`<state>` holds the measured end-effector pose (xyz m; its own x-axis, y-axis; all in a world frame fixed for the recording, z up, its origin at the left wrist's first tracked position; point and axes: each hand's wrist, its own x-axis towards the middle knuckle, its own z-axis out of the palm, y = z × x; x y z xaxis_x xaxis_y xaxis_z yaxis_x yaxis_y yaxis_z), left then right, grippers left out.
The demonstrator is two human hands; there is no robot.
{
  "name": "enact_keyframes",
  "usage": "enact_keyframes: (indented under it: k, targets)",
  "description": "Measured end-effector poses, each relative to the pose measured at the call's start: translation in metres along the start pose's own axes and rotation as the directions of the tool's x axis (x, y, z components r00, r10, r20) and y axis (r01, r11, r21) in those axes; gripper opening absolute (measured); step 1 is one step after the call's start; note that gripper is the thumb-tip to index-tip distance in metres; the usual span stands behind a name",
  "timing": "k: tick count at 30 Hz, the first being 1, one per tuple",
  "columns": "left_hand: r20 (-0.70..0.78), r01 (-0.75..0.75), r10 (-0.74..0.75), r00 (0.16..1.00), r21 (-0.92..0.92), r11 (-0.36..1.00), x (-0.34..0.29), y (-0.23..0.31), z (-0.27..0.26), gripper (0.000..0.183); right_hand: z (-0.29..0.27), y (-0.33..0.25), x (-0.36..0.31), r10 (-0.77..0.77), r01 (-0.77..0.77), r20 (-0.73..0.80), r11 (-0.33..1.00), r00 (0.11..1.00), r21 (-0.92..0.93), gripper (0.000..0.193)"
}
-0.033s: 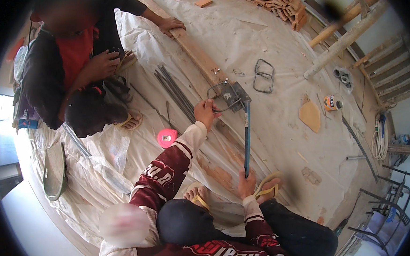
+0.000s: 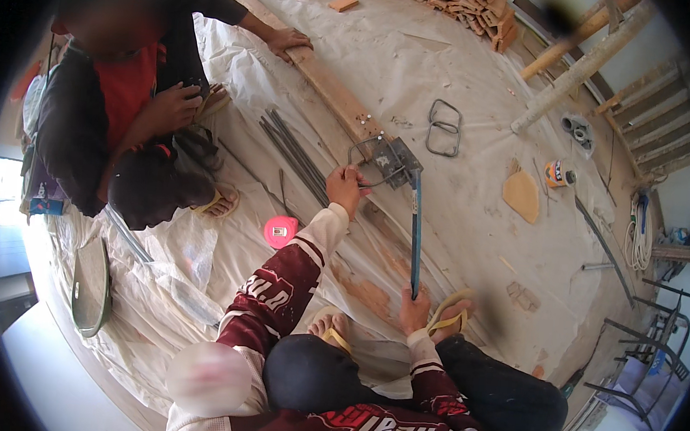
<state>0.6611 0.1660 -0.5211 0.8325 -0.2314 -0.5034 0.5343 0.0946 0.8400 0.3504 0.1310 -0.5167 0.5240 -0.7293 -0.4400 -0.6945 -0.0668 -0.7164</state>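
My left hand (image 2: pixel 346 190) pinches a bent metal rod (image 2: pixel 362 147) shaped into part of a square loop. The rod lies against a dark metal plate (image 2: pixel 403 154) fixed on a long wooden plank (image 2: pixel 332 96). My right hand (image 2: pixel 414 312) is wrapped round the near end of a long blue metal bar (image 2: pixel 416 236). The bar's far end meets the plate's right edge. A few nails stick up from the plank beside the plate. Right of the plate, bent rod loops (image 2: pixel 443 128) lie on the sheet.
A co-worker's hand (image 2: pixel 288 43) rests on the plank's far end. Straight metal rods (image 2: pixel 295 155) and a pink tape measure (image 2: pixel 281 231) lie left of the plank. Rightward are a can (image 2: pixel 558 174), wooden poles (image 2: pixel 579 68) and a metal frame (image 2: pixel 645 340). Bricks (image 2: pixel 468 14) are piled at the back.
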Motion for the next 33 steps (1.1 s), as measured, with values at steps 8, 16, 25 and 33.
enact_keyframes:
  k: [8, 16, 25, 33]
  targets:
    - [0.143, -0.109, 0.086, 0.986, 0.156, 0.982, -0.013, 0.012, 0.001, 0.056, -0.017, -0.004, 0.005, -0.073, 0.052, -0.104, 0.981, 0.992, -0.187, 0.053]
    - [0.141, -0.259, 0.218, 0.966, 0.588, 0.766, -0.014, 0.025, 0.001, 0.08, -0.06, -0.041, 0.052, -0.3, 0.266, -0.149, 0.94, 0.942, -0.212, 0.049]
    - [0.082, -0.183, 0.167, 0.983, 0.574, 0.798, -0.015, 0.025, 0.001, 0.104, -0.112, -0.063, 0.115, -0.406, 0.359, -0.076, 0.868, 0.911, -0.342, 0.055]
    - [0.147, -0.199, 0.134, 0.98, 0.735, 0.648, -0.007, 0.024, 0.004, 0.111, -0.196, -0.081, 0.161, -0.431, 0.422, 0.169, 0.604, 0.886, -0.676, 0.056]
